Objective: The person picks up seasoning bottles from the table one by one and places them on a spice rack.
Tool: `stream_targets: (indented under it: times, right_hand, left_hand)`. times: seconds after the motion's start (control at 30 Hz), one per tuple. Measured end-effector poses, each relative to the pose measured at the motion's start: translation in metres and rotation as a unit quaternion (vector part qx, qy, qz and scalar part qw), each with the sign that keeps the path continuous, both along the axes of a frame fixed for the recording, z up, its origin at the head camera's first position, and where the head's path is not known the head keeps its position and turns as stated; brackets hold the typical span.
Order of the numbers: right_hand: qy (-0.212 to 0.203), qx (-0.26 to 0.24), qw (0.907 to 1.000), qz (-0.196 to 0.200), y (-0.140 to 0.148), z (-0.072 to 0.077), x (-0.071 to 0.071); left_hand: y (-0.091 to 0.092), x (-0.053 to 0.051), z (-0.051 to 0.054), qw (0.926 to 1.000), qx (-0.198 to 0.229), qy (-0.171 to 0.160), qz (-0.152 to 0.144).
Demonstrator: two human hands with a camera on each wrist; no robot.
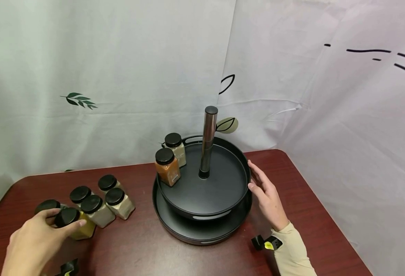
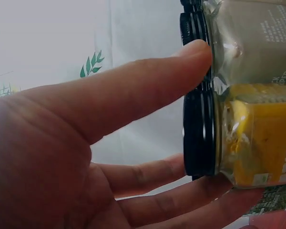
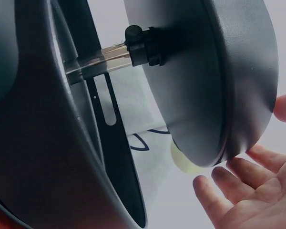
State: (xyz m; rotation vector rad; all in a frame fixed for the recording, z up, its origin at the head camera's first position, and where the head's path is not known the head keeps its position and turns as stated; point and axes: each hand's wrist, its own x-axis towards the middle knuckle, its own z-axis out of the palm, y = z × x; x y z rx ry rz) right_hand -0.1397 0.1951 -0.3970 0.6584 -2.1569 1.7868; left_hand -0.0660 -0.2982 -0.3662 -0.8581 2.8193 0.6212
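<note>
In the head view, my left hand (image 1: pixel 37 237) reaches around the black lid of a yellow spice jar (image 1: pixel 85 230), thumb on one side and fingers on the other. The left wrist view shows the thumb extended across a neighbouring grey jar's lid (image 2: pixel 194 28), with the fingers spread beside the yellow jar. Whether they touch the yellow jar is hard to tell. My right hand (image 1: pixel 269 199) rests its fingertips on the rim of a black two-tier round rack (image 1: pixel 219 195) with a metal post. An orange spice jar (image 1: pixel 168 173) and a beige one (image 1: pixel 180 153) stand on its upper tier.
Several more black-lidded spice jars (image 1: pixel 121 205) stand grouped on the left of the dark red wooden table (image 1: pixel 126 253). Behind the table hangs a pale curtain (image 1: pixel 137 76) with leaf prints. The rack's lower tray (image 1: pixel 202 234) extends past the upper one at the front.
</note>
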Motion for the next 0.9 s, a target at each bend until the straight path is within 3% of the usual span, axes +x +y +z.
stream_targets:
  times: [0.2,0.47,0.9]
  right_hand:
    - [0.001,0.001,1.0000,-0.001,0.000,0.000,0.000]
    - [-0.002,0.005,1.0000,-0.002,0.000,0.000,0.001]
    - [-0.005,0.009,0.9999,0.000,0.000,0.000,0.001]
  left_hand:
    - [-0.003,-0.003,-0.008,0.9999,0.000,-0.016,-0.004]
    - [-0.009,-0.004,-0.013,0.9988,0.011,-0.032,-0.034]
    - [-0.008,-0.006,-0.015,0.9984,0.020,-0.045,-0.026]
